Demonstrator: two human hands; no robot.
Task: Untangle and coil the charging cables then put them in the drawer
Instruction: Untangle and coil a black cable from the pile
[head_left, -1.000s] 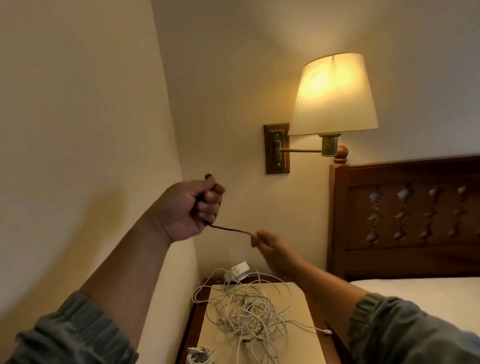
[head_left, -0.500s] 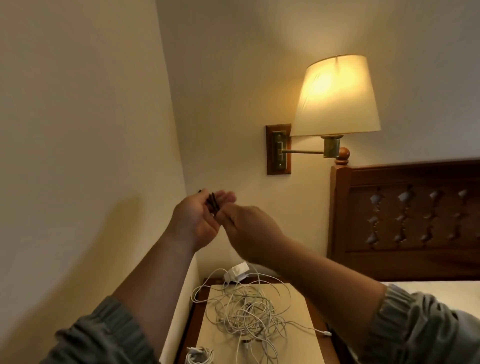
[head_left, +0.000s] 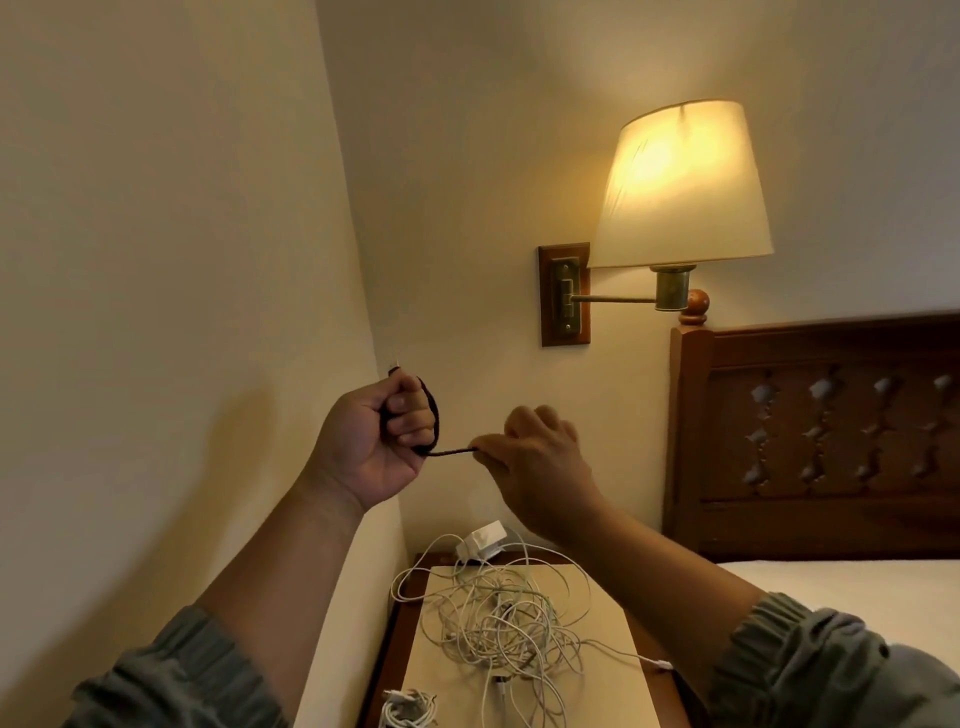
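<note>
Your left hand (head_left: 374, 441) grips the black cable (head_left: 449, 453), looped round its curled fingers. Your right hand (head_left: 535, 462) pinches the cable's free run just beside it, taut between both hands. Below, the tangled white cables (head_left: 498, 623) lie on the nightstand (head_left: 618, 608), with one coiled bundle (head_left: 408, 709) at its near edge. Beyond, a wall lamp (head_left: 680, 182) glows.

A lit lamp (head_left: 683, 182) with a cream shade hangs on a brass arm (head_left: 613, 299) from a wooden plate (head_left: 564, 293) on the back wall. To its right stands a dark carved headboard (head_left: 831, 431), its post topped by a round knob (head_left: 696, 304). A white mattress (head_left: 857, 597) lies below. A pale mat (head_left: 613, 623) covers the nightstand (head_left: 397, 649), leaving its left and back edges bare.
</note>
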